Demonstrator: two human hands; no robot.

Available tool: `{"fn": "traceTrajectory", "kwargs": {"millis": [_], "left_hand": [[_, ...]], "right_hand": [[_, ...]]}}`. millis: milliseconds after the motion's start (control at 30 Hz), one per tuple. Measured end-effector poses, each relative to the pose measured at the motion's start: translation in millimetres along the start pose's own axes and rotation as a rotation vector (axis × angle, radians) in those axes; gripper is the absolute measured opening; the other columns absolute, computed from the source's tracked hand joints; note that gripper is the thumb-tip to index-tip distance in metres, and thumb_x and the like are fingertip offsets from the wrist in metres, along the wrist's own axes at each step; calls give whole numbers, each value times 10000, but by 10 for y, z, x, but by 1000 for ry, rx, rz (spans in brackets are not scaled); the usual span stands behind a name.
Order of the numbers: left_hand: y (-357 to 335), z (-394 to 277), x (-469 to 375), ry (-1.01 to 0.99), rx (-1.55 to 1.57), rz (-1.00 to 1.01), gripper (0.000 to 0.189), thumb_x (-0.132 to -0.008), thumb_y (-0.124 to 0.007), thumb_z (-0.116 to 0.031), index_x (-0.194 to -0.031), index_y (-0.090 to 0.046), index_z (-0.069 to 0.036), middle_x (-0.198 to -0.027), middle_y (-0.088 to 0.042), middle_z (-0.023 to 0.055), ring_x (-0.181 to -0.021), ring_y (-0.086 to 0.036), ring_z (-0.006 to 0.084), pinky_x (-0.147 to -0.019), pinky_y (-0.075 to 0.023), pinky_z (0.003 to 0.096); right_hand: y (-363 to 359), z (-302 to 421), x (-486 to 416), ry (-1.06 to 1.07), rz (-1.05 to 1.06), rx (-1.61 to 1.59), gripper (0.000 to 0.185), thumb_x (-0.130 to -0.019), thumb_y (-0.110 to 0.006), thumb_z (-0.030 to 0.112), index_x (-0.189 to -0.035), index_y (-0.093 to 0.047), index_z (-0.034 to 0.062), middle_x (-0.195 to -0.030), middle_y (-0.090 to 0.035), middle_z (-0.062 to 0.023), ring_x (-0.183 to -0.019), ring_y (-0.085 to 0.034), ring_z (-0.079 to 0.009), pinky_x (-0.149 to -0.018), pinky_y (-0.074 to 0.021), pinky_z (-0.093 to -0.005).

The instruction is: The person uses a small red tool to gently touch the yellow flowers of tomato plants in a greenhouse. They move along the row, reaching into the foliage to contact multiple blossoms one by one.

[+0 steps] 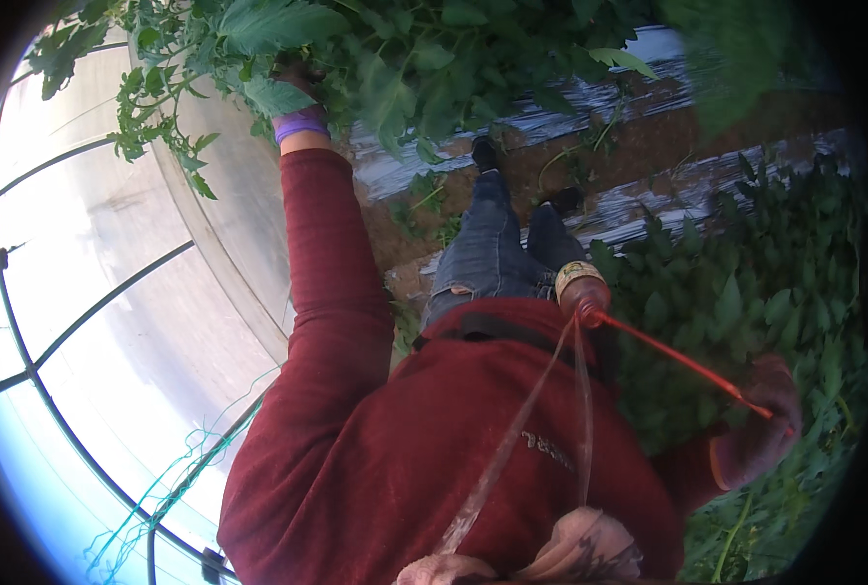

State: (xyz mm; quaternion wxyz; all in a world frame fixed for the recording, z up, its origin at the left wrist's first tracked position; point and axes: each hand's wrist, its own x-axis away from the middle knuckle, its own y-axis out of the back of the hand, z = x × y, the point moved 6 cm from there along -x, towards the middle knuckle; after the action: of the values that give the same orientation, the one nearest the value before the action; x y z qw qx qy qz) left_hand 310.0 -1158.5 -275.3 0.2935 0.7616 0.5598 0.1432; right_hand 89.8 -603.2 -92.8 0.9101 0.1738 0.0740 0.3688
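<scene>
My left hand (301,88), gloved with a purple cuff, reaches up among the tomato plant leaves (405,66); foliage covers its fingers, so its hold is hidden. At the right, my right hand (769,413) wears a pinkish glove and is blurred. Beside its fingers lies the far end of a thin red stick or tube (686,352), which slants down from the neck of a bottle. This bottle (584,289), with reddish contents and a label, hangs at my waist from clear plastic strips (503,457) round my neck. Whether the fingers close on the red end is unclear.
Greenhouse film (112,241) on dark metal bars curves along the left, with tangled green twine (178,479) at its lower part. Plastic mulch (646,208) and bare soil (624,150) run between the plant rows. Dense foliage (734,307) stands on the right. A blurred leaf hangs close, upper right.
</scene>
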Motion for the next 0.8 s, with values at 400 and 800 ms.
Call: {"fn": "traceTrajectory", "kwargs": {"millis": [400,800], "left_hand": [[-209,294,59,315,935,-15,337,-836,-435,-205,-1145,-441,-73,-1105,-487,89,-948,-481,200,-750,-423,324],[-516,-20,279,359,1031,-47,382,-845,-410,-259,-1176,-404,-70,-1122,-480,101,-916,-491,183,-694,-427,290]], "right_hand": [[201,-1010,-5,-232,-345,-387,495,-869,-339,409,-970,-527,-37,-769,-565,-136,-773,-517,-247,-796,-371,-378],[-1506,-1478,-794,-506,-529,-1254,403,-862,-420,291,-1037,-483,-66,-867,-573,-156,-848,-528,-233,-872,-359,-402]]}}
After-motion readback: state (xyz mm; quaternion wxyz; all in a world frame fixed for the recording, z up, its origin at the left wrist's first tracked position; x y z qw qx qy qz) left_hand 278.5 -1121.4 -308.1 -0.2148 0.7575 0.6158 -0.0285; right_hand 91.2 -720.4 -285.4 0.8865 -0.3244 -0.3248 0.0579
